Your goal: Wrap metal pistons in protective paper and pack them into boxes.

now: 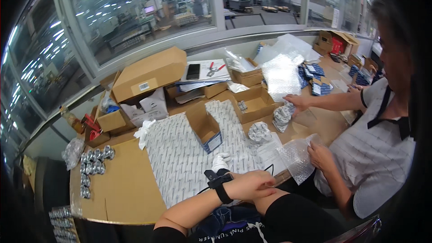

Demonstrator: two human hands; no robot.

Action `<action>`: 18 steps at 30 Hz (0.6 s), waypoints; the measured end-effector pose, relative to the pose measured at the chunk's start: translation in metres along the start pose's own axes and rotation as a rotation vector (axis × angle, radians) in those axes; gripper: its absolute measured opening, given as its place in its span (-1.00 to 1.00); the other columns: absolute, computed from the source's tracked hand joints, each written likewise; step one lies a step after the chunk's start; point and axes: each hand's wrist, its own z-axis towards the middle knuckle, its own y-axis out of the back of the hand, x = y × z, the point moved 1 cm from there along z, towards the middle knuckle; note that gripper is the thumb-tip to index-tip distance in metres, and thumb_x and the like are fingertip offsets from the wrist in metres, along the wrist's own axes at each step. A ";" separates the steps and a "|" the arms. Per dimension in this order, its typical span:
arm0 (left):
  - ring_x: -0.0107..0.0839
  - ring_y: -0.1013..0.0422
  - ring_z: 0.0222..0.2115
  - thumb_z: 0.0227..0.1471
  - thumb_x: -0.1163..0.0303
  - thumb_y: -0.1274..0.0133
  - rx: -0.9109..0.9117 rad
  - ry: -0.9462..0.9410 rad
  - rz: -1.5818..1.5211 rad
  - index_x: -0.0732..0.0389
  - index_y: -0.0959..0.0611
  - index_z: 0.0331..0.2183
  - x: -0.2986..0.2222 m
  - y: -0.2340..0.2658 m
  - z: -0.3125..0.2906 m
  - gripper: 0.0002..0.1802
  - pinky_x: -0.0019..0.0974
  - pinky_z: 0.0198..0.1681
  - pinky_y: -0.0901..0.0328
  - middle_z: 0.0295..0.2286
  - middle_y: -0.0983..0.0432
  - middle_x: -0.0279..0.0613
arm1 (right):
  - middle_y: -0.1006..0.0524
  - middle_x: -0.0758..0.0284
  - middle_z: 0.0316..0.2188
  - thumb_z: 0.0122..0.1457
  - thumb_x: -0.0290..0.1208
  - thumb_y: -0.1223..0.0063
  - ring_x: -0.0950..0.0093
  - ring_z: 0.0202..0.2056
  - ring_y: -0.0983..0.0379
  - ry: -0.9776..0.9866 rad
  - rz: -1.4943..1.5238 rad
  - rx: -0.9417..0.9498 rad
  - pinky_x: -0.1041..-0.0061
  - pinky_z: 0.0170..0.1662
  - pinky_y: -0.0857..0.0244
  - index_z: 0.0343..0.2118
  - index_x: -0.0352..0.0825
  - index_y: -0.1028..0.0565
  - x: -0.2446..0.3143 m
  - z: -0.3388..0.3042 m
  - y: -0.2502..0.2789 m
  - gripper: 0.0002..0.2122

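Observation:
My left arm, with a black strap and small black device at the wrist, crosses over my right forearm. My bare left hand (252, 185) is closed over that forearm, fingers bent against it. Beyond the strap, a white-gloved hand (221, 162), apparently my right, rests on the patterned wrapping paper (175, 166); its fingers are too small and partly hidden to read. An open cardboard box (201, 121) stands on the paper just past it. A crumpled wrapped bundle (259, 132) lies to its right.
A person on my right holds a bubble-wrap sheet (299, 157) and touches another wrapped bundle (282, 116). Several shiny metal parts (94, 167) stand in rows on cardboard at left. Boxes, papers, a phone (193, 71) and red-handled pliers (215, 69) line the window side.

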 end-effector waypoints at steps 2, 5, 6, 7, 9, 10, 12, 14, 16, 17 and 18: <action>-0.21 -0.34 -0.49 -0.04 0.26 -0.10 0.115 0.072 -0.026 0.21 -0.52 -0.51 0.003 -0.001 -0.002 -0.78 -0.28 -0.41 -0.25 -0.57 -0.40 -0.18 | -0.45 -0.07 -0.22 0.24 -0.13 0.38 -0.02 -0.17 -0.38 0.014 -0.020 0.008 0.11 -0.07 -0.22 -0.05 -0.35 -0.37 -0.016 0.004 -0.001 -0.57; -0.22 -0.33 -0.51 -0.04 0.28 -0.10 0.126 0.248 0.001 0.22 -0.48 -0.56 0.001 0.008 -0.001 -0.76 -0.25 -0.43 -0.23 -0.61 -0.36 -0.17 | -0.45 -0.09 -0.20 0.25 -0.12 0.40 -0.03 -0.16 -0.38 0.072 -0.066 0.027 0.10 -0.05 -0.22 -0.03 -0.35 -0.37 -0.044 0.015 -0.003 -0.56; -0.23 -0.32 -0.52 -0.05 0.29 -0.11 0.155 0.313 0.021 0.21 -0.47 -0.58 0.000 0.007 -0.005 -0.75 -0.24 -0.44 -0.22 -0.62 -0.35 -0.17 | -0.45 -0.09 -0.20 0.25 -0.12 0.40 -0.03 -0.16 -0.38 0.138 -0.074 0.049 0.10 -0.05 -0.22 -0.03 -0.35 -0.37 -0.054 0.020 -0.012 -0.56; -0.22 -0.31 -0.51 -0.11 0.35 -0.13 0.034 0.285 -0.068 0.22 -0.45 -0.57 0.001 0.008 -0.011 -0.79 -0.22 -0.45 -0.20 -0.61 -0.33 -0.18 | -0.45 0.02 -0.17 0.20 -0.23 0.30 0.09 -0.23 -0.44 0.262 -0.248 -0.037 0.15 -0.17 -0.30 -0.06 -0.29 -0.39 -0.072 0.027 -0.021 -0.65; -0.22 -0.31 -0.50 -0.14 0.38 -0.14 -0.175 0.288 0.017 0.22 -0.45 -0.55 -0.002 0.015 -0.024 -0.81 -0.23 -0.44 -0.20 -0.58 -0.33 -0.18 | -0.47 0.13 -0.15 0.13 -0.34 0.20 0.21 -0.32 -0.50 0.497 -0.409 -0.198 0.22 -0.29 -0.38 -0.11 -0.24 -0.42 -0.056 0.058 -0.027 -0.72; -0.22 -0.31 -0.49 -0.18 0.41 -0.14 -0.287 0.217 0.094 0.22 -0.45 -0.53 -0.001 0.021 -0.029 -0.82 -0.24 -0.43 -0.21 -0.56 -0.34 -0.18 | -0.47 0.14 -0.18 0.11 -0.34 0.19 0.22 -0.33 -0.50 0.555 -0.341 -0.223 0.22 -0.30 -0.37 -0.14 -0.24 -0.43 -0.022 0.065 -0.029 -0.73; -0.27 -0.32 -0.49 -0.20 0.48 -0.13 -0.378 0.266 0.127 0.23 -0.45 -0.49 0.013 0.028 -0.050 -0.82 -0.30 -0.40 -0.25 -0.55 -0.33 -0.20 | -0.48 0.15 -0.22 0.08 -0.34 0.17 0.24 -0.35 -0.50 0.694 -0.166 -0.215 0.23 -0.32 -0.36 -0.20 -0.24 -0.44 0.081 0.074 -0.040 -0.76; -0.36 -0.34 -0.50 -0.17 0.50 -0.13 -0.349 0.507 0.016 0.24 -0.47 -0.47 0.017 0.039 -0.086 -0.84 -0.35 -0.42 -0.27 -0.51 -0.37 -0.21 | -0.50 0.17 -0.27 0.05 -0.35 0.15 0.26 -0.36 -0.50 0.852 -0.116 -0.201 0.25 -0.34 -0.35 -0.26 -0.24 -0.46 0.198 0.069 -0.062 -0.78; -0.42 -0.38 -0.51 -0.15 0.45 -0.18 -0.411 0.723 -0.035 0.27 -0.51 -0.44 0.011 0.040 -0.129 -0.81 -0.39 -0.43 -0.30 -0.48 -0.43 -0.23 | -0.51 0.19 -0.32 0.02 -0.35 0.13 0.28 -0.38 -0.50 0.938 -0.211 -0.256 0.26 -0.35 -0.34 -0.32 -0.25 -0.47 0.277 0.061 -0.092 -0.80; -0.40 -0.38 -0.47 -0.14 0.42 -0.19 -0.499 0.810 -0.053 0.25 -0.51 -0.46 0.001 0.041 -0.144 -0.81 -0.38 -0.39 -0.29 -0.49 -0.43 -0.24 | -0.51 0.20 -0.34 0.00 -0.35 0.12 0.29 -0.39 -0.50 0.931 -0.291 -0.293 0.26 -0.36 -0.34 -0.35 -0.25 -0.48 0.296 0.060 -0.106 -0.81; -0.39 -0.38 -0.43 -0.13 0.40 -0.20 -0.584 0.893 -0.073 0.23 -0.51 -0.48 -0.008 0.042 -0.157 -0.81 -0.36 -0.34 -0.29 -0.51 -0.42 -0.26 | -0.52 0.21 -0.36 -0.01 -0.35 0.11 0.30 -0.40 -0.50 0.915 -0.375 -0.344 0.27 -0.37 -0.33 -0.38 -0.25 -0.49 0.304 0.061 -0.116 -0.82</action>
